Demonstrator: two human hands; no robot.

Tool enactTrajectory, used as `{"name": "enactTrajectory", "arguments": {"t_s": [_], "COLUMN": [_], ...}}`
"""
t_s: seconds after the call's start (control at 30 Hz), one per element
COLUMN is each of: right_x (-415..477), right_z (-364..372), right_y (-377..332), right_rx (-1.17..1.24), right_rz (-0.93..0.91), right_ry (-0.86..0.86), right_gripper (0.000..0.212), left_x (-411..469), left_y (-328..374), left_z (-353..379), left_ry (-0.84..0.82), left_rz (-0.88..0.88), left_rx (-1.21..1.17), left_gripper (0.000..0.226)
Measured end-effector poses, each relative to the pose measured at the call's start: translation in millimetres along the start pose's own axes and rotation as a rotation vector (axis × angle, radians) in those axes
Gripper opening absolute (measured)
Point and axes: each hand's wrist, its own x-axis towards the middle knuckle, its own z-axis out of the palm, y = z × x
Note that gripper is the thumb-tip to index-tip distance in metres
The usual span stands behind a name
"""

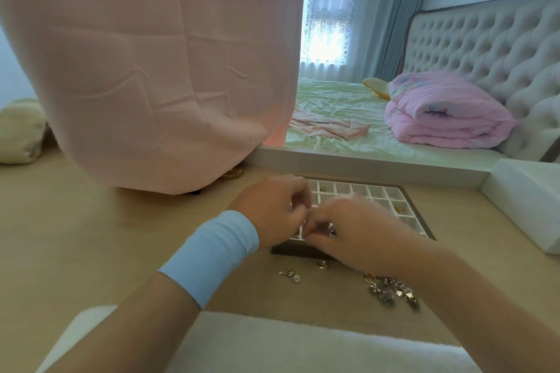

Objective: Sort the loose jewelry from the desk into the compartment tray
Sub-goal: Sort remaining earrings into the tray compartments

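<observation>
Here, wooden desk [91, 236], tray [378, 194], bed [348, 106] perhaps mirrored

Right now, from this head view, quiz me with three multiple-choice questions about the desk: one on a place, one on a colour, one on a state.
1. Where is the biggest pile of loose jewelry? A) on the desk, nearer than the tray B) on the bed C) in the tray's far row
2. What colour is the wristband on the left wrist? A) red B) light blue C) black
3. How are the left hand and right hand? A) flat on the desk B) fingers curled, meeting over the tray C) lifting the tray

Answers: 1 A, it lies on bare desk beside the right forearm; 2 B, pale blue shows plainly; 3 B, they touch above the tray's near-left part.
</observation>
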Motion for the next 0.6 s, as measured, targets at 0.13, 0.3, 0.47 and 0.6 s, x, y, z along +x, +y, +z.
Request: {"name": "enactTrajectory", "arguments": {"t_s": [0.13, 0.3, 0.47, 0.6], "right_x": [-7, -8, -8, -6], "right_z": [10, 21, 23, 26], "right_y": [-13, -21, -27, -26], "right_rx": [-0.065, -0.083, -0.077, -0.049], "right_rz": [-0.036, -0.036, -0.031, -0.005], "right_ry": [-0.063, -0.082, -0.107, -0.098], "right_gripper": [0.021, 0.023, 0.022, 0.021], "left_x": [-38, -70, -68, -65], "left_y": [-5, -12, -12, -12], "left_z": [-6, -2, 8, 13], "left_ry": [-0.068, -0.147, -0.159, -0.185], "left_rz": [-0.047, -0.076, -0.079, -0.100], "left_rx": [0.046, 0.134, 0.189, 0.190], "left_gripper": [0.010, 0.006, 0.025, 0.024]}}
